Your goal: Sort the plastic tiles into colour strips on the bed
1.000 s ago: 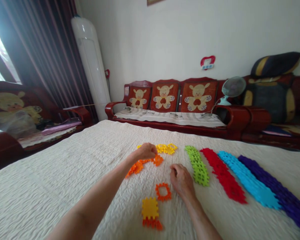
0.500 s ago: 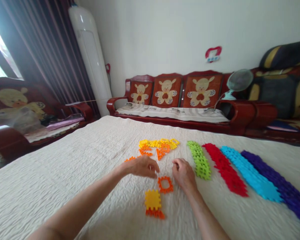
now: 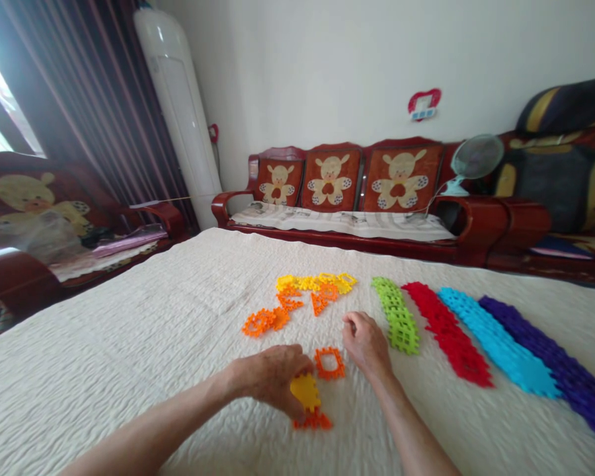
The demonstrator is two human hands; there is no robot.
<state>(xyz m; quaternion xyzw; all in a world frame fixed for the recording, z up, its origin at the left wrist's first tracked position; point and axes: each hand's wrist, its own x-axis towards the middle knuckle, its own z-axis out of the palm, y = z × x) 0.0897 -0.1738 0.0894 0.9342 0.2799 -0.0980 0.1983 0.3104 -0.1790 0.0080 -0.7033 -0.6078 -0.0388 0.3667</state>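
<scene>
My left hand (image 3: 276, 375) reaches over a yellow square interlocking tile (image 3: 305, 391), its thumb and fingers closed on opposite edges. Partly under that tile, toward me, lies an orange toothed tile (image 3: 317, 420). A square orange frame tile (image 3: 330, 363) rests on the cloth between my hands. My right hand (image 3: 367, 340) sits just right of the frame, fingers curled in, with nothing visible in them. Farther off are loose orange tiles (image 3: 260, 322), an orange triangle tile (image 3: 318, 304) and a row of yellow tiles (image 3: 310, 283).
Right of my hands lie strips of green tiles (image 3: 399, 317), red tiles (image 3: 449, 334), light blue tiles (image 3: 500, 344) and purple tiles (image 3: 540, 357). They rest on a quilted cream cloth (image 3: 178, 324). Beyond it stand a wooden sofa (image 3: 238, 198) and a small fan (image 3: 476, 158).
My left hand has moved toward me and closed on the yellow tile. This uncovers the orange tiles at the left. My right hand has stayed almost still.
</scene>
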